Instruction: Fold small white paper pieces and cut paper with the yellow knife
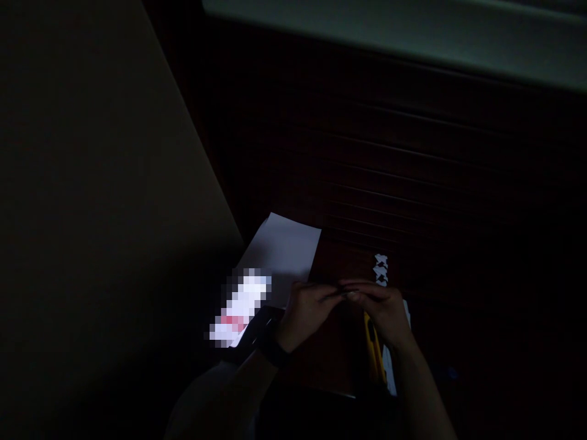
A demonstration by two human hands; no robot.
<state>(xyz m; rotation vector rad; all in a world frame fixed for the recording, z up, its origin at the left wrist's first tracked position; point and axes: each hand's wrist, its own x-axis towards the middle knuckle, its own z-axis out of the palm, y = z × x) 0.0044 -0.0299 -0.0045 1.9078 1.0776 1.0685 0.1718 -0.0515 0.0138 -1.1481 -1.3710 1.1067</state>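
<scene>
My left hand (308, 310), with a dark band (274, 349) on its wrist, is closed, its fingertips pinched together. My right hand (385, 310) is closed too, and its fingertips meet those of the left. Between them is something small and thin that the dim light keeps me from making out. Just below my right hand lies a yellow utility knife (373, 351) with a black part on its handle. Zigzag-cut white paper (381, 269) lies beyond the right hand. White sheets of paper (288, 253) lie to the far left of my hands.
A lit screen (243, 305), blurred out, glows left of my left wrist. A white strip (389, 370) lies beside the yellow knife. The dark wooden tabletop (316, 366) ends near me. A pale wall (105, 153) rises at left, and dark slatted panelling (389, 153) stands behind.
</scene>
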